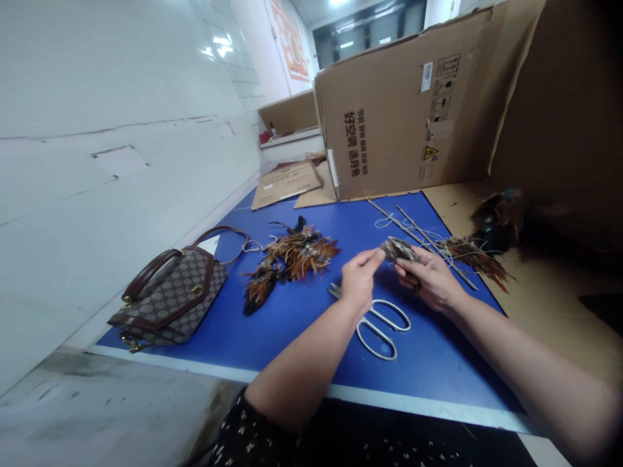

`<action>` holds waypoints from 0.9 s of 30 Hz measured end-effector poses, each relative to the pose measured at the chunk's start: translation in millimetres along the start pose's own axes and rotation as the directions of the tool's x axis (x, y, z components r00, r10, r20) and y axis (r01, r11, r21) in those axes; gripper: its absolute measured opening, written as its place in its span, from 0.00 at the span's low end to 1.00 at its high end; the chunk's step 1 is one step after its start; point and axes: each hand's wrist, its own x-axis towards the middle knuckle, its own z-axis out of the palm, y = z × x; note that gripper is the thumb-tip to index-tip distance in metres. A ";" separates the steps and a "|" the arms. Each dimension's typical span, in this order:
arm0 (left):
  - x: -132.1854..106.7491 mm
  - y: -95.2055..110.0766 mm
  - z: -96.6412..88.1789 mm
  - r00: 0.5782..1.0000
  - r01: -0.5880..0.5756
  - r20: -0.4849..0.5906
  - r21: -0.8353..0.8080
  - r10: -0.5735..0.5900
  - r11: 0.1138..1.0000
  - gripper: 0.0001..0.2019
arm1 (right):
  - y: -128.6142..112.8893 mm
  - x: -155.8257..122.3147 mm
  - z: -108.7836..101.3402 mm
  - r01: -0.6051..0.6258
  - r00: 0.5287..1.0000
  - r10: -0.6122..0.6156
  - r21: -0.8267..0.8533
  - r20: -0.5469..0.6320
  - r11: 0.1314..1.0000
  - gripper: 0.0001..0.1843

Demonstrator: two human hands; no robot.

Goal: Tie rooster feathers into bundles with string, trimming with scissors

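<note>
A small bunch of grey-brown feathers (400, 249) is raised above the blue table. My right hand (431, 275) is closed around its lower part, and the fingers hide some of it. At the bunch's left end, my left hand (361, 275) pinches the tip between thumb and forefinger. Metal scissors (384, 350) lie under my hands, with the blades partly behind my left hand. To the left rests a pile of brown, orange and black feathers (304, 253). On the right are thin sticks (413, 233) with pale string (445, 250) looped over them.
A brown patterned handbag (182, 295) sits at the table's left, by the white wall. More feathers (472, 256) lie at the right on cardboard. A large cardboard box (389, 130) stands along the back, with flat cardboard pieces (287, 183) beside it on the blue table (292, 337).
</note>
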 end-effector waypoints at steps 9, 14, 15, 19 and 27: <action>-5.7 4.1 2.1 0.999 -0.033 0.026 -0.028 0.034 0.999 0.15 | -0.7 1.3 3.9 -0.019 0.995 0.016 -0.031 -0.095 0.999 0.24; -5.4 5.6 3.9 1.000 -0.022 0.012 -0.091 0.024 0.996 0.16 | 2.2 1.1 2.3 -0.040 0.995 0.033 -0.073 -0.099 0.997 0.23; -4.7 5.5 4.0 1.000 -0.024 0.002 -0.101 0.024 0.995 0.16 | 3.2 1.3 1.6 -0.037 0.994 0.029 -0.087 -0.101 0.996 0.23; -2.9 4.6 3.6 0.999 -0.032 -0.009 -0.103 0.031 0.994 0.17 | 6.2 2.2 -0.4 -0.024 0.993 0.007 -0.140 -0.118 0.990 0.23; -6.0 4.4 -0.6 0.981 -0.183 0.081 0.096 0.176 0.978 0.13 | 9.3 2.2 -0.6 -0.031 0.991 -0.002 -0.235 -0.137 0.971 0.25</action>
